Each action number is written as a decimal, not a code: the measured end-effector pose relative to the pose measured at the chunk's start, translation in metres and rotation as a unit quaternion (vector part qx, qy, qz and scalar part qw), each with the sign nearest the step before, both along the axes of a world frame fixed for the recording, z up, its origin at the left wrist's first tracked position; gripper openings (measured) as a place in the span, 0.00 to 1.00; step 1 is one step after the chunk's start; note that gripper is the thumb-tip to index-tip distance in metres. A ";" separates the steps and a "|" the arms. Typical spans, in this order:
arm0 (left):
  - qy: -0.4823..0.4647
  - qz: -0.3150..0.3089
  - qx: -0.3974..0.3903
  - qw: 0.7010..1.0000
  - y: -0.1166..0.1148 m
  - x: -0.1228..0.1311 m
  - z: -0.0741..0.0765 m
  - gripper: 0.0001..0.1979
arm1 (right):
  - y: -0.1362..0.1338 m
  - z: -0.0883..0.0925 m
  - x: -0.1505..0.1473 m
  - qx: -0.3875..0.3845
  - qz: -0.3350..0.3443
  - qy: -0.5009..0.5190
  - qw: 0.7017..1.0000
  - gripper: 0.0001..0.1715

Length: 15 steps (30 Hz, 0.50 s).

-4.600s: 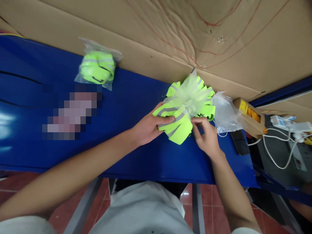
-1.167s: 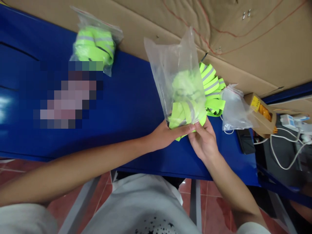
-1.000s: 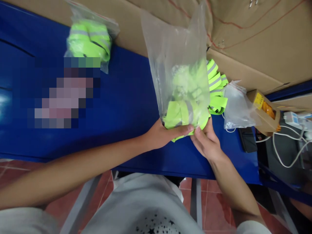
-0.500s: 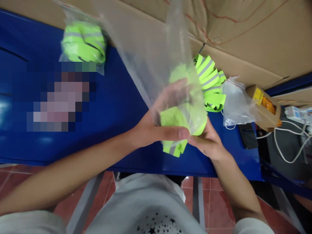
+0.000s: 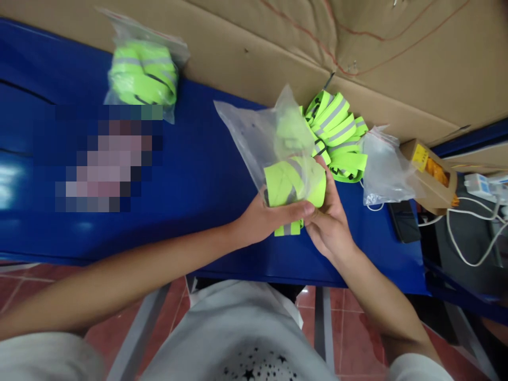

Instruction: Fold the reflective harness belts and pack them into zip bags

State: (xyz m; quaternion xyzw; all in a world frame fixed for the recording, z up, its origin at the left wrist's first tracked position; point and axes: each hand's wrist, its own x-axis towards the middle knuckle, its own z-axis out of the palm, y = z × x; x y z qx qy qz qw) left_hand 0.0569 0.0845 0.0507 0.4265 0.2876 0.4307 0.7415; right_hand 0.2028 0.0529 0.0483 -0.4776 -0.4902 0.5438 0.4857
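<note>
Between both hands is a folded bundle of neon yellow-green reflective strap (image 5: 281,185) with grey stripes. A clear plastic bag (image 5: 248,132) covers much of it, its loose part reaching up and to the left. My left hand (image 5: 264,217) grips the bundle from the left, thumb across its front. From the right, my right hand (image 5: 331,222) holds the bundle and the bag's edge, its thumb close to the left thumb. Fingers behind the bundle are mostly hidden. One end of the strap hangs out below the thumbs.
A pile of similar straps (image 5: 337,127) lies behind my right hand. Right of it are empty clear bags (image 5: 383,166), a cardboard box (image 5: 431,174), a black phone (image 5: 404,222) and white cables. A bagged strap bundle (image 5: 143,74) sits back left on the blue table (image 5: 190,174).
The plastic bag's upper part has dropped from high in view and now lies lower, leaning left. Both hands and the bundle have shifted slightly; the bag no longer covers my left fingers as before.
</note>
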 end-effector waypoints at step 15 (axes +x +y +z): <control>0.235 0.101 0.330 0.909 0.041 -0.049 0.002 0.28 | 0.013 0.001 0.066 0.343 -0.060 -0.506 0.789 0.38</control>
